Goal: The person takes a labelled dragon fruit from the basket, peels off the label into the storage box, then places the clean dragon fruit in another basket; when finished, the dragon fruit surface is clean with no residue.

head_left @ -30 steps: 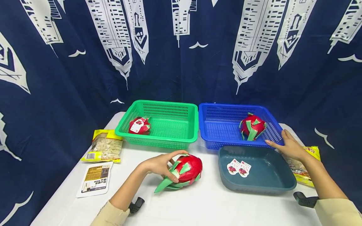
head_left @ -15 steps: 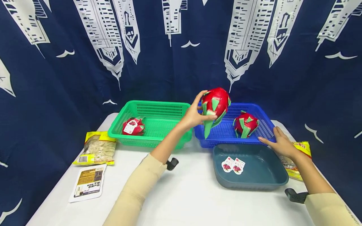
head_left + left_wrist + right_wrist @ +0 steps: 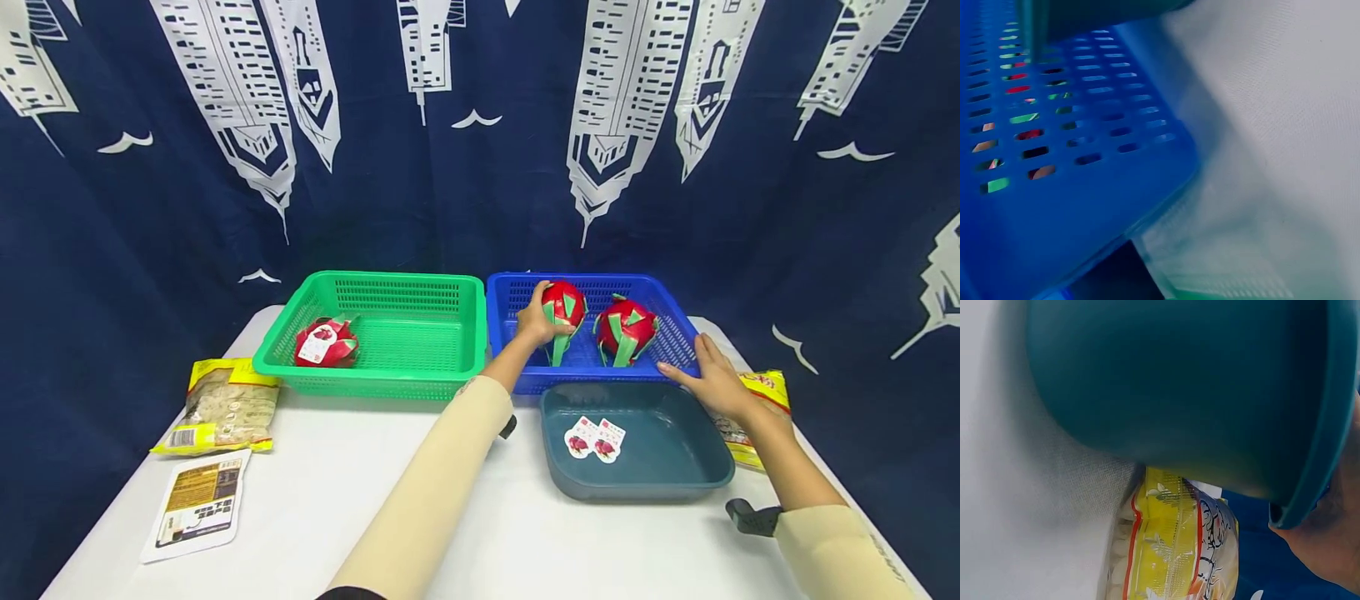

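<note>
At your far left, a flat pouch point(image 3: 195, 506) with a brown and white label lies on the white tabletop point(image 3: 375, 483). Just beyond it sits a yellow-trimmed bag point(image 3: 228, 404), its barcode corner toward you and its far edge against the green basket point(image 3: 371, 381). Inside that basket, at the left end, you have a red fruit point(image 3: 327, 342) wearing a white sticker.

Next along stands the blue basket point(image 3: 585, 375), close beside the green one. Your left hand point(image 3: 534, 323) reaches into its left part, fingers and thumb clamped on a red dragon fruit point(image 3: 568, 300), green leaf tips hanging down; you cannot tell whether it touches the basket floor. Right of it, a second dragon fruit point(image 3: 627, 329) rests in the same basket.

Nearer you is a dark teal tray point(image 3: 660, 454), with two fruit-printed stickers point(image 3: 579, 437) in its left half. Your right hand point(image 3: 716, 387) touches the blue basket's near right corner, thumb and fingers apart along the rim. Under your right forearm, partly hidden, lies another yellow bag point(image 3: 767, 387). A black wrist camera point(image 3: 750, 518) sits at that wrist.
</note>
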Motion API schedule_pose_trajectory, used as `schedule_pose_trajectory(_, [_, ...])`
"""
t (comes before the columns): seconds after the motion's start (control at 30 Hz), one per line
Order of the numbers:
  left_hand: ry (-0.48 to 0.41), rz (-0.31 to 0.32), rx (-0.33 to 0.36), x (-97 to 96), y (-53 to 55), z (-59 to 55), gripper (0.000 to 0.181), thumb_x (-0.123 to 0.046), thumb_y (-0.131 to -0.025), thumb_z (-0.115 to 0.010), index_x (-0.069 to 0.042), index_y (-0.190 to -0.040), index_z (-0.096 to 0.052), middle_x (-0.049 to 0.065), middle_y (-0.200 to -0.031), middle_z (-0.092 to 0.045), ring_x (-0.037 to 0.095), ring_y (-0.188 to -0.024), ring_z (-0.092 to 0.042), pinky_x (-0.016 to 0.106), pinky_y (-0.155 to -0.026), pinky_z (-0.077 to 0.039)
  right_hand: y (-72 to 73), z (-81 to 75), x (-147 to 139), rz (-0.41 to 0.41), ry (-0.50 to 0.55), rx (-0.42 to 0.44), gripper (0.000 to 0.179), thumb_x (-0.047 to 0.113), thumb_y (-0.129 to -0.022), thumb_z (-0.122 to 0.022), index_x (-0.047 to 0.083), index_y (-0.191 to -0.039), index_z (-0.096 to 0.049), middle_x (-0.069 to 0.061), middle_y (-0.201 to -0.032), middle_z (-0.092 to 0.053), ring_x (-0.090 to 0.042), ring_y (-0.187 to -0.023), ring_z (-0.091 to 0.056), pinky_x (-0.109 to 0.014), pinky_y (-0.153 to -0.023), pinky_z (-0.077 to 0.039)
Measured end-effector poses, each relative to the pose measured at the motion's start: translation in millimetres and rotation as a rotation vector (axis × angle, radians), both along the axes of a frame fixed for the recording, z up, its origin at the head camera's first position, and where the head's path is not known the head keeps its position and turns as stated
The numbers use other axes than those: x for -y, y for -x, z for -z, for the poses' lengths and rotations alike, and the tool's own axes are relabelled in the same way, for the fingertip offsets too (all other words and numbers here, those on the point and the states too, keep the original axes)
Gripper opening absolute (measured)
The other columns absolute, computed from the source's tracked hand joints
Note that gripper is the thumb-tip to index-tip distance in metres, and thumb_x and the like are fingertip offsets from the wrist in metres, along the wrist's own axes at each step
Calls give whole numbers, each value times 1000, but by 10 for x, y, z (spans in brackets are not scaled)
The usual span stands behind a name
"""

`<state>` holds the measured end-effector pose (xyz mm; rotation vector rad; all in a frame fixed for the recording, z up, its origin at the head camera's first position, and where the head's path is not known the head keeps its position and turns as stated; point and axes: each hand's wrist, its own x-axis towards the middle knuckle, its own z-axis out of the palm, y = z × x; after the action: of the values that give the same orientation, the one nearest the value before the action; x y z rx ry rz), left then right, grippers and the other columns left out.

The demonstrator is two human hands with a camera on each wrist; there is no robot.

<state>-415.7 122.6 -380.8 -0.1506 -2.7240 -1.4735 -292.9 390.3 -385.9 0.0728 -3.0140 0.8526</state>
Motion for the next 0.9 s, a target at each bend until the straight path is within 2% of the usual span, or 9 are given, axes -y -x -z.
schedule_pose_trajectory(0.13, [3,73,185,-54,230,176,103,-19,-59,-88,-37,-141,-27,13,-135,-41,32,-119,-44,46,-80,-49,-19,-8,18,7,-11,4,103,59,-87,-47,-4,-141,14,-32,-145,13,-54,-129,7,-72,-93,-6])
schedule_pose_trajectory(0.2, [-53,177,266,-90,492,403,113,-16,-53,-91,-41,-140,-22,13,-135,-36,36,-112,-48,50,-66,-52,-24,-15,11,8,-12,1,103,58,-87,-47,-4,-141,14,-32,-145,14,-54,-129,7,-72,-93,-5])
schedule_pose_trajectory(0.3, [-124,310,415,-88,656,527,123,-6,-53,-90,-50,-139,-14,15,-138,-27,41,-102,-52,52,-56,-51,-27,-17,-7,9,-10,-7,102,58,-87,-47,-5,-141,13,-32,-145,14,-54,-129,7,-72,-94,-5])
schedule_pose_trajectory(0.37, [-139,367,496,-51,603,443,124,2,-58,-85,-52,-140,-9,15,-142,-21,42,-102,-52,52,-58,-52,-29,-13,-16,11,-9,-5,102,58,-87,-47,-5,-141,12,-32,-145,14,-54,-129,7,-72,-94,-4])
schedule_pose_trajectory(0.5, [-163,383,575,80,26,-100,113,17,-73,-67,-40,-146,-2,18,-147,-11,46,-114,-45,52,-74,-50,-36,6,-12,18,-8,12,103,59,-87,-47,-4,-141,13,-30,-145,16,-54,-129,9,-73,-93,-4])
schedule_pose_trajectory(0.57, [-195,367,550,81,-163,-219,109,17,-75,-64,-35,-147,-2,17,-147,-12,44,-114,-46,49,-73,-51,-36,15,2,18,-12,18,103,59,-86,-47,-4,-141,13,-30,-145,15,-54,-129,8,-73,-92,-5])
schedule_pose_trajectory(0.7, [-231,311,456,-62,-164,-96,111,14,-77,-66,-36,-147,4,15,-149,-11,38,-110,-52,46,-68,-53,-14,9,41,11,-10,32,104,60,-86,-47,-3,-142,14,-30,-145,16,-53,-129,9,-73,-92,-5])
schedule_pose_trajectory(0.77, [-240,295,401,-204,129,230,121,9,-72,-73,-44,-144,9,11,-150,-10,35,-101,-57,44,-58,-54,-7,-2,54,10,-13,33,104,60,-86,-47,-3,-142,14,-30,-146,16,-53,-130,8,-73,-92,-5])
schedule_pose_trajectory(0.9, [-189,344,384,-188,184,269,121,-2,-72,-78,-44,-144,10,10,-150,-12,35,-109,-52,47,-64,-53,-12,-22,44,14,-22,32,104,60,-86,-47,-4,-142,13,-30,-146,14,-53,-130,7,-73,-93,-5])
